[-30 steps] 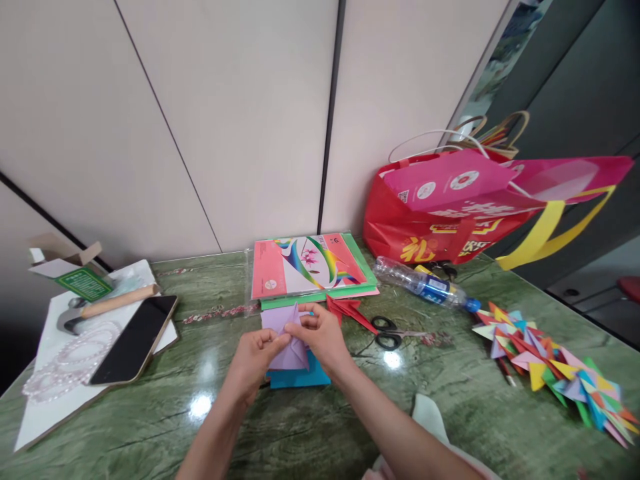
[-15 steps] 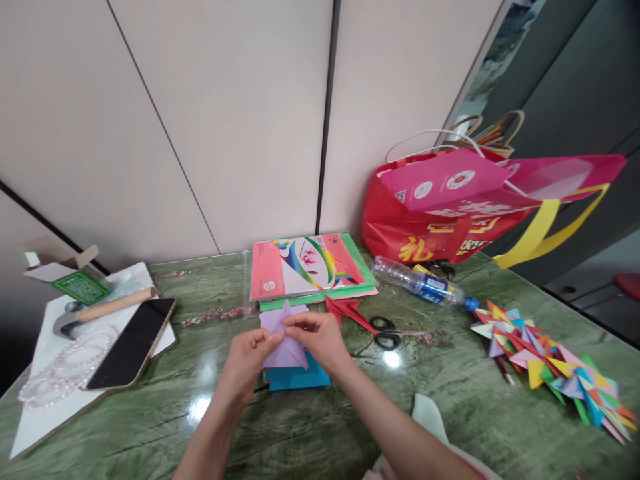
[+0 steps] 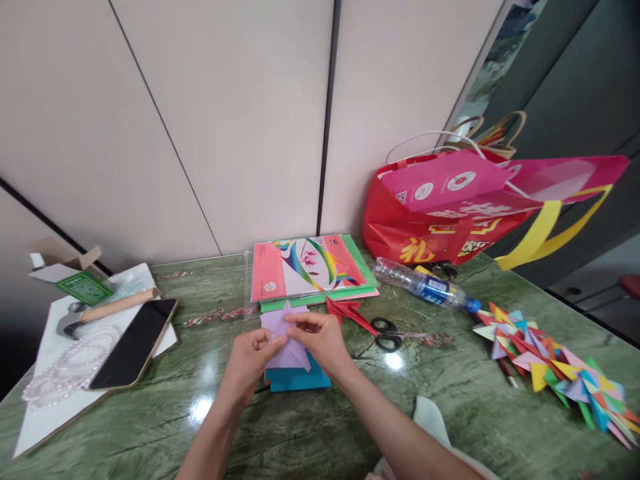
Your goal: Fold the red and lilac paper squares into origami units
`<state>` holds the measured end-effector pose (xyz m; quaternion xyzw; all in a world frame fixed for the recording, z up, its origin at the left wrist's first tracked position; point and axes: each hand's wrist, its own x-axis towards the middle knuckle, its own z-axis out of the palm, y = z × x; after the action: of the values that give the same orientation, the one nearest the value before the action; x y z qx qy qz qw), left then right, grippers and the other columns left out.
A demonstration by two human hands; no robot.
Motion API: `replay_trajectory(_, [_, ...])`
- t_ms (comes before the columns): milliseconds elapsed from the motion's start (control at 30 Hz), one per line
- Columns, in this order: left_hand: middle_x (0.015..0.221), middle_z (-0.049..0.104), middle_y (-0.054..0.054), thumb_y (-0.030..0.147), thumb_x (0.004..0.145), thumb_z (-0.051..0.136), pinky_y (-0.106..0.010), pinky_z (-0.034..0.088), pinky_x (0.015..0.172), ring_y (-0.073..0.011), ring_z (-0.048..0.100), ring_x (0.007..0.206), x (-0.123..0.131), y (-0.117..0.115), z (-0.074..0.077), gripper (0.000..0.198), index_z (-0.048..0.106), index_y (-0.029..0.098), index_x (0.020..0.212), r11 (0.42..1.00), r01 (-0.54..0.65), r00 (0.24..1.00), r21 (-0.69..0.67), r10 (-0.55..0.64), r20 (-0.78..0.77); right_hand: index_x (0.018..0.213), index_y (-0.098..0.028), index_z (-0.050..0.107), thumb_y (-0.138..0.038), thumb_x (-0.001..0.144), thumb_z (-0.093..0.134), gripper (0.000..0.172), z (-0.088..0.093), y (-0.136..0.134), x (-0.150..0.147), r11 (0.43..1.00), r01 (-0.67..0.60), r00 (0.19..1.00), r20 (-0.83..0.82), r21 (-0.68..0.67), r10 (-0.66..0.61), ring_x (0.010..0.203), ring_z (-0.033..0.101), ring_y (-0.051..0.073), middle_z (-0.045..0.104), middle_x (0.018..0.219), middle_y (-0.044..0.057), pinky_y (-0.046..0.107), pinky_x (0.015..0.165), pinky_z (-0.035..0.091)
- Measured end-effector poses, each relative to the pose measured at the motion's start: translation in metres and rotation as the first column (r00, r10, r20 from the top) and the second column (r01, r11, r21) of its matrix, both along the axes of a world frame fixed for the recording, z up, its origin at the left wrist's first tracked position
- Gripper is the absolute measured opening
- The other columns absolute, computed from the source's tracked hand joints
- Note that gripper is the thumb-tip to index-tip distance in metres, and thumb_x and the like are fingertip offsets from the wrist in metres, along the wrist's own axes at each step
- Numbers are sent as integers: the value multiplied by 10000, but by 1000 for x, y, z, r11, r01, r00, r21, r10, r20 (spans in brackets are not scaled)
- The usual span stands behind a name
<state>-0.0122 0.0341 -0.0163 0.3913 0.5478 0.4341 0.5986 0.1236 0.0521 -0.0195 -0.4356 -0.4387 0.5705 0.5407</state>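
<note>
A folded piece of purple origami paper (image 3: 291, 357) with a pointed top is pinched between my two hands. My left hand (image 3: 254, 353) grips its left side with thumb and forefinger. On the right side, the fingers of my right hand (image 3: 319, 339) are closed on the paper near its middle. Beneath it lies a stack of paper sheets with a blue sheet (image 3: 300, 380) showing at the front edge. Beyond my right hand, a folded red paper piece (image 3: 355, 312) rests beside black-handled scissors (image 3: 393, 335).
Behind my hands lies a coloured paper pack (image 3: 310, 267). At right are a plastic bottle (image 3: 425, 285), a red gift bag (image 3: 440, 220) and a chain of multicoloured folded paper (image 3: 555, 367). A phone (image 3: 134, 343), hammer (image 3: 107, 310), beads (image 3: 67, 370) and small box (image 3: 80, 283) sit left.
Almost nothing differs. The whole view has shifted very slightly, and both hands keep their pinch on the purple paper.
</note>
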Motion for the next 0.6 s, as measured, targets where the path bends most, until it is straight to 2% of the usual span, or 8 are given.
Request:
replay_trajectory(200, [545,666,-31,343,527,752,-204,405,471,-115,547,465,0,-1,8,287,648,101,639,998,53,998,-27,-52,46,712,-183,727,-180,541,702,173,3,-1,0,999,-37,999,8,24,37,512,482,105,624,569,-1,218,484,364])
replay_trajectory(333, [521,652,-25,330,511,757,-202,381,448,-112,527,442,-1,-2,7,274,634,103,604,999,48,998,-8,-48,29,681,-170,704,-172,548,693,133,5,-2,-1,999,-40,999,30,36,39,523,504,112,628,580,1,225,501,382])
replay_trajectory(400, [504,636,-21,340,524,744,-202,361,432,-108,508,422,0,-2,5,274,628,104,599,998,68,998,-1,-68,-12,640,-162,665,-180,527,715,125,6,-1,-1,999,-17,1000,2,42,17,544,529,118,626,588,-3,229,527,401])
replay_trajectory(467, [488,616,-17,358,546,723,-201,337,417,-103,486,407,2,-3,4,279,624,102,597,995,97,992,7,-97,-78,663,-165,620,-190,495,743,210,8,0,1,1000,-3,998,-64,22,4,561,555,124,629,596,-11,231,548,415])
replay_trajectory(533, [472,589,-6,371,565,704,-195,309,405,-94,460,397,3,-2,3,282,620,103,587,991,130,980,27,-124,-155,744,-172,602,-209,481,760,309,9,2,2,999,-32,991,-128,-14,30,576,576,131,645,623,-8,236,559,425])
replay_trajectory(600, [453,553,10,370,575,691,-188,279,396,-84,430,392,4,-2,3,277,611,106,566,986,155,963,62,-137,-231,765,-165,615,-234,485,764,325,9,3,3,997,-65,987,-146,-34,59,571,576,130,647,629,-2,236,553,426])
